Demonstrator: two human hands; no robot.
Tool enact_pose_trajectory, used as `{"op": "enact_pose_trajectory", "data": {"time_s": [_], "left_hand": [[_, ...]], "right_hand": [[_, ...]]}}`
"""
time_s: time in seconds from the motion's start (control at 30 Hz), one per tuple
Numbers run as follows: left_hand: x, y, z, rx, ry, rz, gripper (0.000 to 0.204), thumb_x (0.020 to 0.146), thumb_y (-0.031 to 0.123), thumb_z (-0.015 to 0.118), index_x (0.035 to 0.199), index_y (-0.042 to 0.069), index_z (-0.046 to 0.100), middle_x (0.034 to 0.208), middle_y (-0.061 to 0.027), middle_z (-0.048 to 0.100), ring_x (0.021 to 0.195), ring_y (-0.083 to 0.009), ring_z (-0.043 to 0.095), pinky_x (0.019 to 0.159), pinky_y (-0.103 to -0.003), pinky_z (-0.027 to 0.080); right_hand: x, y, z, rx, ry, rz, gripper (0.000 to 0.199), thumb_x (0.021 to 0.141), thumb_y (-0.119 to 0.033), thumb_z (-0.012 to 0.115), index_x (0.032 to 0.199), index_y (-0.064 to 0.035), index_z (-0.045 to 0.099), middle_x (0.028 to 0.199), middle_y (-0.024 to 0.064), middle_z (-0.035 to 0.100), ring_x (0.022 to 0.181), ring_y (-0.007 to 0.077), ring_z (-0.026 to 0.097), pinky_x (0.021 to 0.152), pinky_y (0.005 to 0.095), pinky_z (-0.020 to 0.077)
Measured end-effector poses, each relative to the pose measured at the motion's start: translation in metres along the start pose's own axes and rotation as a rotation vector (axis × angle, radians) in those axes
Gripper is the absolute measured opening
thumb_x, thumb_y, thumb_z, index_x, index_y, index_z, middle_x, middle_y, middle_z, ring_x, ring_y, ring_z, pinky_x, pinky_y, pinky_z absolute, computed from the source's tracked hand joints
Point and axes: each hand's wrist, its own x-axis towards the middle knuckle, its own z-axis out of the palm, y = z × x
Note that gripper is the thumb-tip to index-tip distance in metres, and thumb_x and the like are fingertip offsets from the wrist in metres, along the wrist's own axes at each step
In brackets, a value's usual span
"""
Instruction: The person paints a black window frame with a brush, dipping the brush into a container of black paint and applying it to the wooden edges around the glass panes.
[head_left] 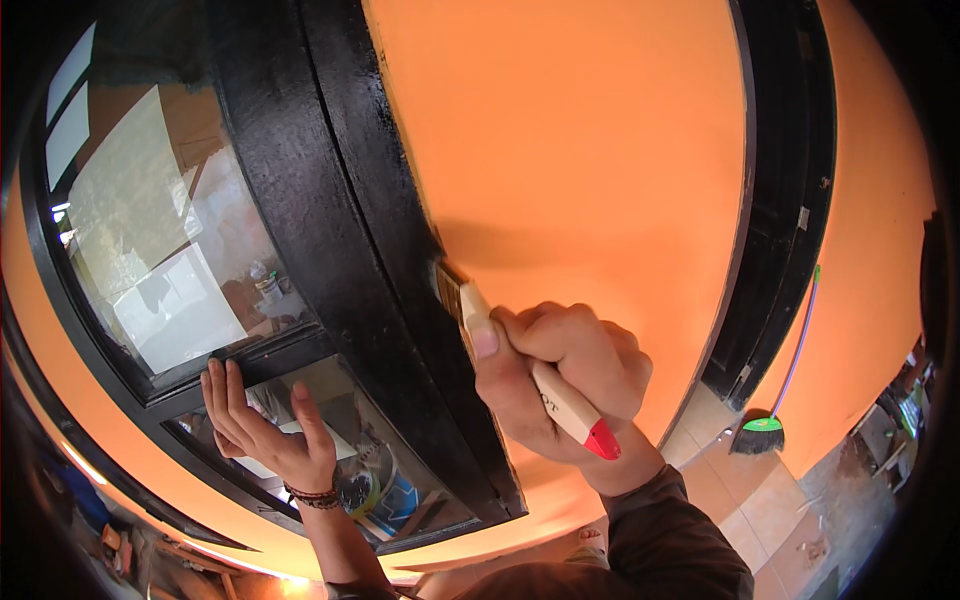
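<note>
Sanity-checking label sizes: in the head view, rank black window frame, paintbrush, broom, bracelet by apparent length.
1. Black window frame
2. Paintbrush
3. Broom
4. Bracelet

Paintbrush outranks broom only as pictured; it's nearer the camera, so true order is unsure.

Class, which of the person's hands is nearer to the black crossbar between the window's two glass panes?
Left. The left hand is at the crossbar; the right hand is off to the right, gripping the paintbrush.

A right hand (575, 370) grips a wooden-handled, red-tipped paintbrush (565, 403), bristles at the edge of a black window frame (370, 270) beside an orange wall (580, 140); the left hand (275, 440) spreads near the crossbar (275, 350).
</note>
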Motion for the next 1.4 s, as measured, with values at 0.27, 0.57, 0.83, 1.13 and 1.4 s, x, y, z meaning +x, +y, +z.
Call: {"op": "enact_pose_trajectory", "data": {"time_s": [0.27,0.57,0.83,1.13,1.4], "left_hand": [[0.000,-0.001,0.000,0.008,0.000,-0.001,0.062,0.089,0.038,0.058,0.137,0.000,0.046,0.143,-0.0164,0.046,0.136,-0.0320,0.038,0.106,-0.046,0.019],[0.002,0.001,-0.004,0.002,-0.002,-0.006,0.057,0.091,0.034,0.057,0.136,0.002,0.047,0.142,-0.0157,0.047,0.136,-0.0330,0.038,0.109,-0.047,0.019],[0.001,-0.001,-0.005,-0.013,-0.031,-0.019,0.063,0.089,0.040,0.058,0.136,0.000,0.047,0.143,-0.0164,0.046,0.137,-0.0324,0.037,0.107,-0.048,0.018],[0.001,0.001,-0.004,0.007,-0.033,-0.023,0.063,0.089,0.040,0.057,0.136,0.000,0.046,0.143,-0.0164,0.046,0.137,-0.0323,0.037,0.106,-0.047,0.018],[0.001,0.002,-0.003,-0.011,-0.026,-0.011,0.063,0.089,0.040,0.057,0.136,0.000,0.047,0.143,-0.0166,0.046,0.137,-0.0325,0.037,0.106,-0.047,0.019]], "right_hand": [[-0.005,0.002,-0.003,0.024,-0.102,0.055,0.023,0.077,0.006,0.071,0.074,-0.0027,0.050,0.054,0.0070,0.056,0.043,0.0129,0.055,0.044,0.0220,0.0417],[-0.004,0.005,-0.003,0.024,-0.133,0.046,0.022,0.077,0.007,0.071,0.074,-0.0020,0.051,0.057,0.0078,0.058,0.045,0.0150,0.058,0.044,0.0226,0.0428],[-0.006,0.008,0.003,0.053,-0.126,0.018,0.023,0.074,0.008,0.072,0.073,-0.0025,0.051,0.058,0.0107,0.060,0.047,0.0171,0.060,0.045,0.0232,0.0443],[-0.007,0.010,0.003,0.030,-0.046,-0.012,0.021,0.075,0.006,0.073,0.076,-0.0017,0.053,0.057,0.0094,0.058,0.046,0.0169,0.059,0.044,0.0241,0.0440],[-0.017,0.003,-0.006,0.022,-0.009,-0.010,0.021,0.078,0.003,0.073,0.078,-0.0011,0.052,0.057,0.0109,0.058,0.045,0.0191,0.058,0.043,0.0263,0.0449]]}}
